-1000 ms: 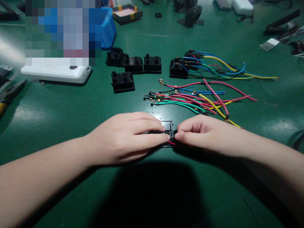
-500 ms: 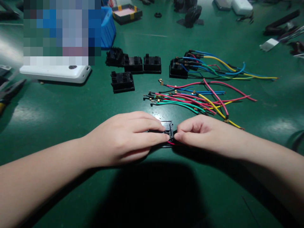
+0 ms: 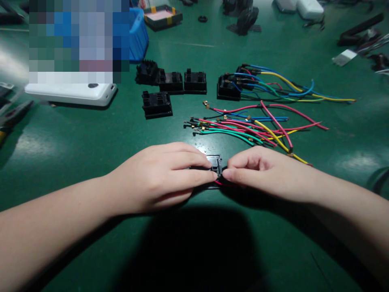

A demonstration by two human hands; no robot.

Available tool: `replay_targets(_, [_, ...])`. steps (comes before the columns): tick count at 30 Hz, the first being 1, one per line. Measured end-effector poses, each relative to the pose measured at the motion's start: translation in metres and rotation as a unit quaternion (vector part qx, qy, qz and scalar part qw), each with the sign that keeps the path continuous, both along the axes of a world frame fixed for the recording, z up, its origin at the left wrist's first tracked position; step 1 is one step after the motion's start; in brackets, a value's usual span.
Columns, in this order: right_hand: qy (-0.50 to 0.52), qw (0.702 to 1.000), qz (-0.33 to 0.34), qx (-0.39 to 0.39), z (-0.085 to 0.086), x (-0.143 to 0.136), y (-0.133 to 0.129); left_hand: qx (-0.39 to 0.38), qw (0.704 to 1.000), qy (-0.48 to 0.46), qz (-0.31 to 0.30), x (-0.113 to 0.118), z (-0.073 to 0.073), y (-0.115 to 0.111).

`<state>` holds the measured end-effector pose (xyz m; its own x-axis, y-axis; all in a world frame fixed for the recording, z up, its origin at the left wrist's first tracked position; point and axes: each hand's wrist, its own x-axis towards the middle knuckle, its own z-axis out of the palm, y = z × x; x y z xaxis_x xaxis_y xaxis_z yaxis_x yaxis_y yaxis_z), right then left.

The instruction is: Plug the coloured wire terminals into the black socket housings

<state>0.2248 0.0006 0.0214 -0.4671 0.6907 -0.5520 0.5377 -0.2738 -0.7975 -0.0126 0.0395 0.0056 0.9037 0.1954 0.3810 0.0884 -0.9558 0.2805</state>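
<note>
A black plastic housing [image 3: 215,161] lies on the green table, mostly covered by my left hand [image 3: 158,174], whose fingers wrap over it and hold it down. At its right edge my right hand [image 3: 253,168] is closed in a pinch, with thumb and forefinger at a red wire [image 3: 217,183]. One end of that wire is at the housing's lower right; the rest is hidden under my right hand. Just beyond the hands lies a bundle of loose red, green, blue and yellow wires [image 3: 237,123] with metal terminals.
Several black housings [image 3: 157,104] stand behind my left hand. Wired housings [image 3: 228,87] are at the back right. A white device [image 3: 69,93], pliers [image 3: 15,117], a blue bin [image 3: 138,36] and a black tray [image 3: 162,18] lie farther off.
</note>
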Motion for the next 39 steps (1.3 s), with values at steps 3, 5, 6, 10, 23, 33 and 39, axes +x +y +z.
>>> replay_targets(3, [0.003,1.000,-0.001,0.000,0.0007,-0.0003,0.0002,-0.001,1.000,0.001,-0.004,-0.0006,-0.0011,0.0004])
replay_targets(5, [0.001,1.000,-0.003,0.000,0.0005,-0.0005,0.0004,-0.001,1.000,0.001,-0.003,-0.0009,-0.0015,0.0004])
replay_targets(6, [-0.001,1.000,-0.005,0.000,0.0002,-0.0006,0.0003,-0.001,1.000,0.003,0.000,-0.0010,-0.0015,0.0004])
replay_targets(10, [0.001,1.000,-0.014,-0.002,-0.0015,-0.0013,-0.0009,0.003,1.000,0.007,0.002,-0.0005,-0.0012,0.0000])
replay_targets(23, [-0.023,0.999,-0.025,-0.026,-0.0004,-0.0031,-0.0025,0.023,1.000,0.006,-0.014,-0.0027,-0.0052,0.0014])
replay_targets(33, [-0.045,0.999,-0.005,-0.001,0.0002,-0.0023,-0.0004,0.024,1.000,-0.002,-0.016,-0.0016,-0.0071,0.0011])
replay_targets(39, [-0.049,0.998,-0.024,-0.035,0.0019,-0.0014,0.0014,0.013,1.000,0.000,-0.021,-0.0001,-0.0055,0.0011])
